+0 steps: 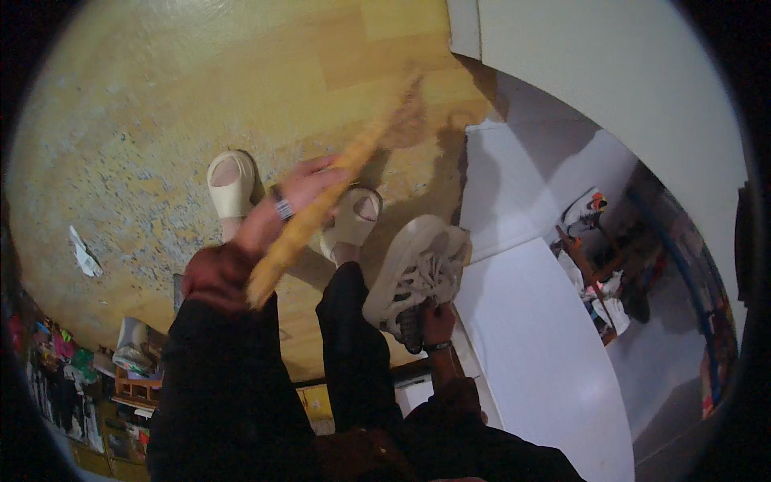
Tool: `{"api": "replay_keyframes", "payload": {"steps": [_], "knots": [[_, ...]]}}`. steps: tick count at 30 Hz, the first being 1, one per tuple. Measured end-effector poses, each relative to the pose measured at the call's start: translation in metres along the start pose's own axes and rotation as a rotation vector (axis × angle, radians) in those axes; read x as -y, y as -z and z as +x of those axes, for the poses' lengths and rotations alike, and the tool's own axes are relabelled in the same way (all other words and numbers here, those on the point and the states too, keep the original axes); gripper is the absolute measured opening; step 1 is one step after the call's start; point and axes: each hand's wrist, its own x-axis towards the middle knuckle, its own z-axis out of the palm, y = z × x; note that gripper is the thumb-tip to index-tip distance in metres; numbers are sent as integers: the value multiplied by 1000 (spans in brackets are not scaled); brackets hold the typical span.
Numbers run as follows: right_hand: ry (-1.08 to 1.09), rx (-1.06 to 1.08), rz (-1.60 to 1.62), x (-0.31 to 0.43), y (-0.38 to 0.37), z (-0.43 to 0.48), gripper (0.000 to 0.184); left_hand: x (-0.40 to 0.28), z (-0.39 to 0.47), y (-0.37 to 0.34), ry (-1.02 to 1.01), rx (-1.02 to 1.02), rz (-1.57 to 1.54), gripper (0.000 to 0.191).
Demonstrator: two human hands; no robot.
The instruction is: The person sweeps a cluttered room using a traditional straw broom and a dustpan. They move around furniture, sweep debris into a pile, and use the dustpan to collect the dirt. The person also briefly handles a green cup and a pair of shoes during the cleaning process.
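My left hand [310,184], with a metal band at its wrist, is closed around a long yellowish brush [322,196]. Motion blurs the brush, and its brown bristles show only faintly at the upper end. Lower and to the right, my right hand [440,325] grips an off-white lace-up sneaker [424,256] at its dark-lined opening. The sneaker is held tilted, its thick pale sole turned towards the left. A gap separates the brush from the sneaker. Cream slippers [234,181] are on my feet below the hands.
White panels [536,319] lie to the right of the sneaker. Beyond them stands a rack [593,271] with shoes, including a white sneaker [584,208]. A crumpled white scrap [85,253] lies on the worn yellow floor [150,150]. Assorted items crowd the lower left.
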Motion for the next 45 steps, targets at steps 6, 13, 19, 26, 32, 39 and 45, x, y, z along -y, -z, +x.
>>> {"api": "replay_keyframes", "payload": {"steps": [6,13,19,26,32,39,45], "knots": [[-51,69,-76,19,11,0,33,-62,-126,47,-142,-454,-190,29],[-28,83,-121,13,4,-2,32,-83,-43,-45,-52,-107,-134,38],[65,11,18,47,12,3,32,-104,20,-20,-113,-123,15,38],[60,-51,2,52,18,4,33,-136,-125,133,-217,-679,-3,33],[29,-7,-25,72,18,1,36,-172,-91,58,-295,-451,-19,32],[98,-47,-33,94,5,0,35,-218,25,31,-167,-63,78,30],[47,-66,-39,85,6,3,35,-221,-38,118,-291,-385,3,28]]}}
